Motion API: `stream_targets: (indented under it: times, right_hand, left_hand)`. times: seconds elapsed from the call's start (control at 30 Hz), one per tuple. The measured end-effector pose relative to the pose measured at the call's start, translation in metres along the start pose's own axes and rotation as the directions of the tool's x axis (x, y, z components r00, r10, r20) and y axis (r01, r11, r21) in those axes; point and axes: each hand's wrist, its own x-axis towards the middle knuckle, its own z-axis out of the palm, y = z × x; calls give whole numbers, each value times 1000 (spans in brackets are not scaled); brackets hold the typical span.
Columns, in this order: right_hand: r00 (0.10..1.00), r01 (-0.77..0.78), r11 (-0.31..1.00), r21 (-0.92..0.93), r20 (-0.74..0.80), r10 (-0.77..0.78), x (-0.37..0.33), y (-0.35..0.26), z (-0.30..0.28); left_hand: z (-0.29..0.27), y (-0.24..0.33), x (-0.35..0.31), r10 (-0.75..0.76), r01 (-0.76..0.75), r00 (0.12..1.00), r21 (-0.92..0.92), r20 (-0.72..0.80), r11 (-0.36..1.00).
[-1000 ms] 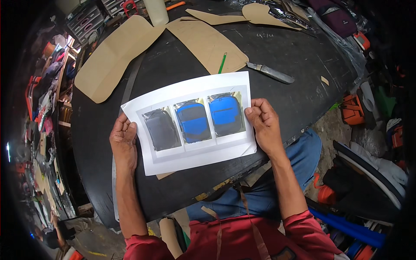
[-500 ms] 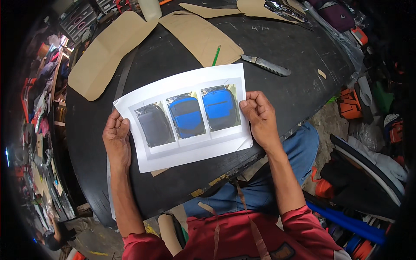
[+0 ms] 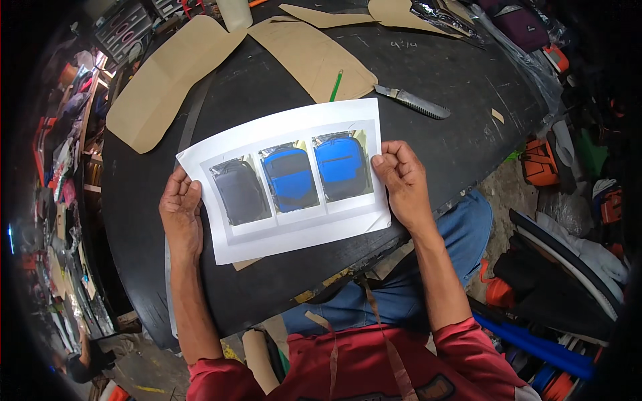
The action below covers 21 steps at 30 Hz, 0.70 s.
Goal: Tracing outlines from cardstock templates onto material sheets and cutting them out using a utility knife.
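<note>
A white printed sheet (image 3: pixel 294 246) is held up over the dark table, slightly curved and tilted. Three photos of backpacks are printed on it: one dark grey, two blue and black. My left hand (image 3: pixel 182 212) pinches its left edge between thumb and fingers. At the opposite edge, my right hand (image 3: pixel 403 182) grips the paper the same way. Just beyond the sheet's top edge lies a green pencil (image 3: pixel 336 85), partly on a brown cardboard pattern piece (image 3: pixel 314 59). A utility knife (image 3: pixel 413 101) with a grey handle rests right of that piece.
Another large cardboard pattern (image 3: pixel 170 83) lies at the far left of the black table (image 3: pixel 461 144), by a long metal ruler (image 3: pixel 189 120). More cut pieces (image 3: pixel 328 17) and a pale container (image 3: pixel 234 13) stand at the back. Orange items (image 3: pixel 539 162) and plastic crowd the right side.
Almost nothing differs. The view has shifted very slightly; both hands keep hold of the sheet in the same pose.
</note>
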Motion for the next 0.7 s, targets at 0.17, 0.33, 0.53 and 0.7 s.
stream_targets:
  times: [0.17, 0.33, 0.53, 0.7]
  right_hand:
    - [999, 12, 1000, -4, -36, -12, 1, 3, -3]
    - [995, 24, 999, 32, -102, -20, 4, 8, -8]
    - [991, 44, 994, 101, -132, -31, 4, 11, -8]
    - [994, 49, 993, 107, -105, -38, 0, 10, -7]
  left_hand:
    - [6, 4, 0, 0, 0, 1000, -16, -20, 1000]
    - [2, 5, -2, 4, -4, 999, -10, 45, 1000]
    - [0, 0, -2, 21, -19, 999, -31, 44, 999]
    - [-1, 3, -3, 6, -5, 999, -34, 38, 999]
